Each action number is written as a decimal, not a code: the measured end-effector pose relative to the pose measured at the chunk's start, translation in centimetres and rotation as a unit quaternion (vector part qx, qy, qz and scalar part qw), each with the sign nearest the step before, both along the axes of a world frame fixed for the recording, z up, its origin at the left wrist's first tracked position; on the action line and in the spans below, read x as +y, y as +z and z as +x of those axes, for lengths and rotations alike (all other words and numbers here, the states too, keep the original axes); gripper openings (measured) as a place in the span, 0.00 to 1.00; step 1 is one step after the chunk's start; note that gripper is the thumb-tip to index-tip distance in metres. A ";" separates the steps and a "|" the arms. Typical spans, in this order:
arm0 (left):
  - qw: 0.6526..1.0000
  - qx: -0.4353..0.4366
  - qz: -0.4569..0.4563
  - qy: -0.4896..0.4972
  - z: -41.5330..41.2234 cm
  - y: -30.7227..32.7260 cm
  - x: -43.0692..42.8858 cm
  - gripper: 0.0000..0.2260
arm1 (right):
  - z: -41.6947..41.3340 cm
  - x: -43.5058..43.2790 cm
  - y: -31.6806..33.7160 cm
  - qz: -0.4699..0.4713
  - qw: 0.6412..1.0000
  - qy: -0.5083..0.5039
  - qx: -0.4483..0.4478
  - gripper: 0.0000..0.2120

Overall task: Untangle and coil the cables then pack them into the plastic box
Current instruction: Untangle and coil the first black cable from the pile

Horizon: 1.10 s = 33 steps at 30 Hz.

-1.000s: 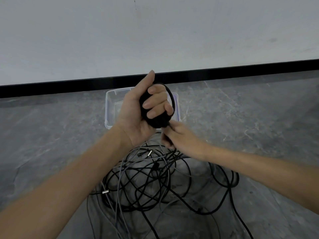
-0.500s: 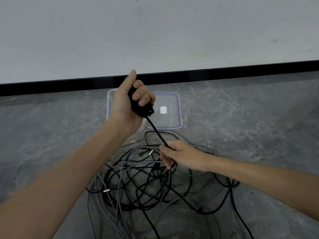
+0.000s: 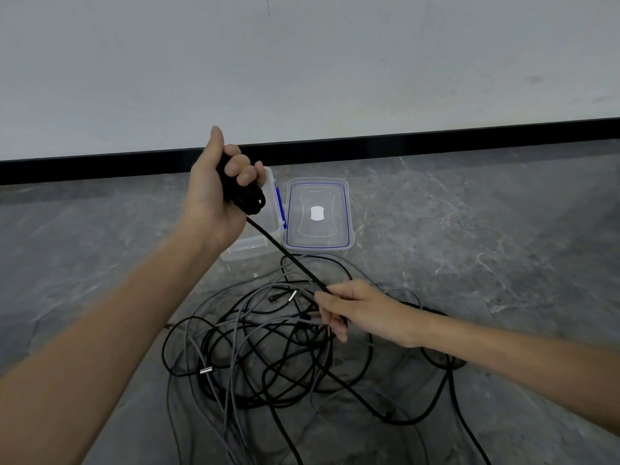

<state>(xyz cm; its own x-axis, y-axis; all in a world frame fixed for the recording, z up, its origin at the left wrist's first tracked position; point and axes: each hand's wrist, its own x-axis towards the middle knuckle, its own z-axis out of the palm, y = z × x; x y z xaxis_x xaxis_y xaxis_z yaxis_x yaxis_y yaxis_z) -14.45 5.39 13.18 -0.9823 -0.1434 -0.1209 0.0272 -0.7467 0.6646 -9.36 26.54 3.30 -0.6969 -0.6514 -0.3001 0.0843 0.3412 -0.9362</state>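
While the left hand [image 3: 214,196] is clenching a small coil of black cable [image 3: 247,198] up in front of the clear plastic box [image 3: 250,250], the right hand [image 3: 365,313] is pinching the same cable lower down, so the stretch between them is running taut. To my eye the next loop is calling for a gentle feed: that lower hand should be letting the cable slide through rather than hauling. Its tail is diving into the tangle [image 3: 268,347] of black and grey cables on the stone floor [image 3: 486,263], and a jerk risks tightening a knot. Metal-tipped plugs [image 3: 205,370] are lying in the heap, ready to snag. The box is sitting open beyond the tangle, half hidden by the left hand, its blue-rimmed lid [image 3: 317,214] lying just beside it.
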 end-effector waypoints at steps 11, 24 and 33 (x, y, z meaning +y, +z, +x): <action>0.892 0.000 -0.447 -0.072 1.2 -3.9 1.3 0.19 | -0.2 -0.8 6.0 0.090 0.928 0.021 0.361 0.19; 0.851 0.040 -0.288 -0.437 5.1 -3.5 5.4 0.38 | -4.2 0.8 13.5 0.038 0.907 0.096 0.409 0.11; 0.802 0.035 -0.067 -0.593 7.0 -1.0 7.2 0.19 | -7.9 1.9 14.0 -0.042 0.974 0.203 0.090 0.11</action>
<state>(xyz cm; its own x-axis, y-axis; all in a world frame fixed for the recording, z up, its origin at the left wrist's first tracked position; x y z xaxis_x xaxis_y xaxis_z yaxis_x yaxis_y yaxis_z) -7.48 12.62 12.18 -0.4419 0.8888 -0.1215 -0.6080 -0.1972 0.7691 -17.22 28.49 17.28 -0.4132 -0.9013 -0.1302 -0.2099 0.2334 -0.9495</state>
